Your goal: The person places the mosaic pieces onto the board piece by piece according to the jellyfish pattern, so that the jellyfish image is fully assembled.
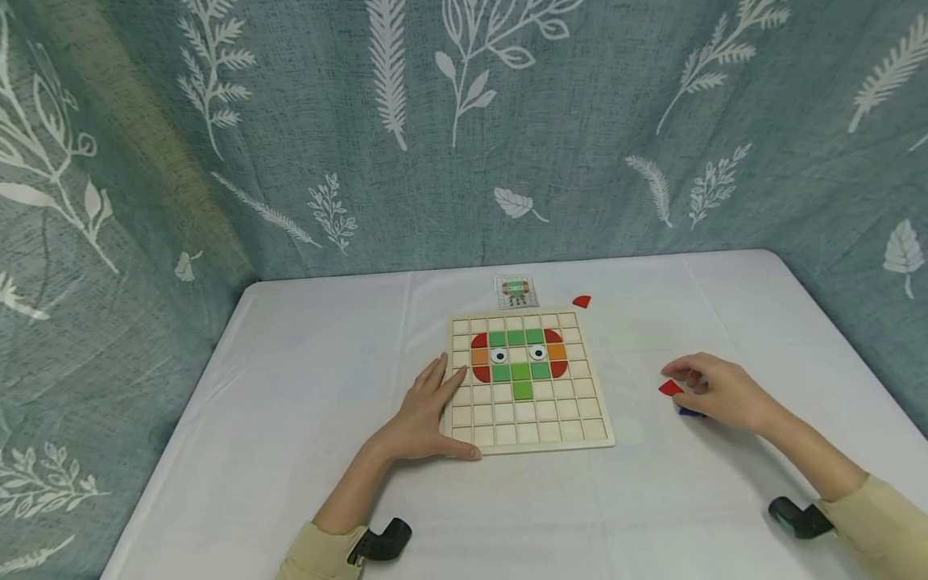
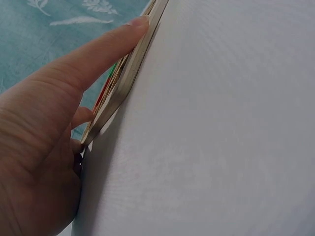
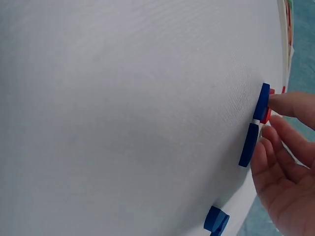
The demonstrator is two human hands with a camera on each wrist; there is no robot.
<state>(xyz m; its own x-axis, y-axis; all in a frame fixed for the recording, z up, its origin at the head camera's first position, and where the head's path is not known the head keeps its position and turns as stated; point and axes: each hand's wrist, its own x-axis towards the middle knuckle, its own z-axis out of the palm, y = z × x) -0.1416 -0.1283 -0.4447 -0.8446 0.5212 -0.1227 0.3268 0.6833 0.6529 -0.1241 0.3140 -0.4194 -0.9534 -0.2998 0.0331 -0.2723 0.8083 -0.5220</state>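
Note:
A wooden grid board lies on the white table with a face pattern of green, red and orange tiles and two eye tiles. My left hand is spread over its lower left corner, the thumb along the near edge. In the left wrist view, the thumb rests on the board's rim. Right of the board, my right hand hovers low with bent fingers around a red quarter-round piece, touching it with the thumb. Blue pieces lie beneath that hand, partly hidden in the head view.
A small pattern card lies behind the board, showing a similar face figure. Another red quarter-round piece is near the board's back right corner. In the right wrist view, more blue pieces lie nearer the wrist. A patterned teal curtain hangs behind the table.

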